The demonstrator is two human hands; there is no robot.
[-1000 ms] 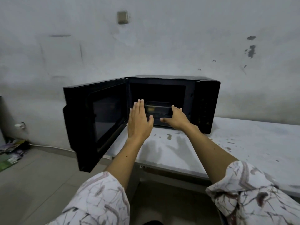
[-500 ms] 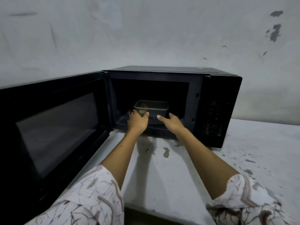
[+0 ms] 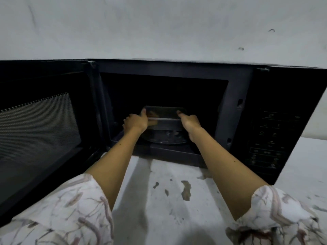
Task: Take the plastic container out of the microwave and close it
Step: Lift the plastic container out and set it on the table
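A black microwave (image 3: pixel 244 89) stands on the table with its door (image 3: pixel 40 131) swung wide to the left. Inside its dark cavity a clear rectangular plastic container (image 3: pixel 164 119) sits over the glass turntable (image 3: pixel 166 139). My left hand (image 3: pixel 135 122) grips the container's left end, thumb on the rim. My right hand (image 3: pixel 190 123) grips its right end the same way. Both forearms reach in through the opening. The container's contents are too dark to tell.
The control panel (image 3: pixel 269 138) fills the microwave's right side. A stained white tabletop (image 3: pixel 168 197) lies in front, between my arms. A grey wall (image 3: pixel 159 27) rises behind. The open door juts out on the left.
My head and both hands have moved closer and into the cavity. The hands went from touching the container's front to gripping its two ends.
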